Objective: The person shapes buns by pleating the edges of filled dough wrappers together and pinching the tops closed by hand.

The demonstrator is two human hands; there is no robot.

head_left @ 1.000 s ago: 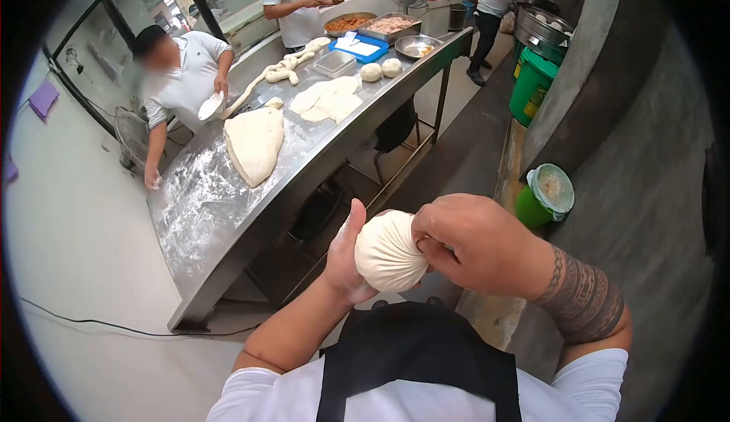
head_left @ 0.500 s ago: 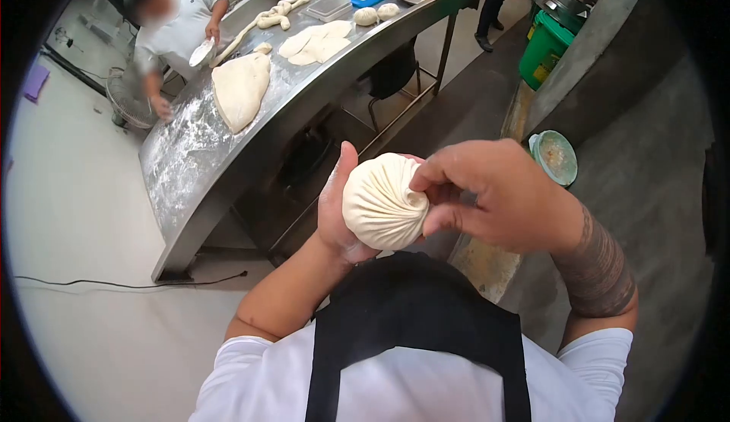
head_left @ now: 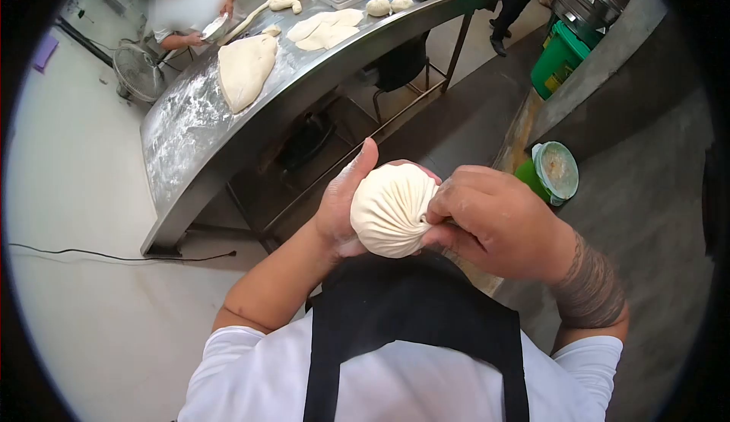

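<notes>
Matt pleated dough (head_left: 389, 211), glossy metal table (head_left: 179, 137)

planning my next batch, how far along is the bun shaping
Looks done: most pleats on the dough bun are gathered. In hand: the left hand cradles it while the right hand pinches the gathers. Probably left: closing that pinched point; beyond this bun, flat dough lies unshaped on the table.

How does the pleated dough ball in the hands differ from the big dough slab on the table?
The pleated dough ball is round and gathered into folds; the big dough slab is smooth and roughly triangular. The ball rests in the left hand; the slab lies on the table. Both are pale.
</notes>
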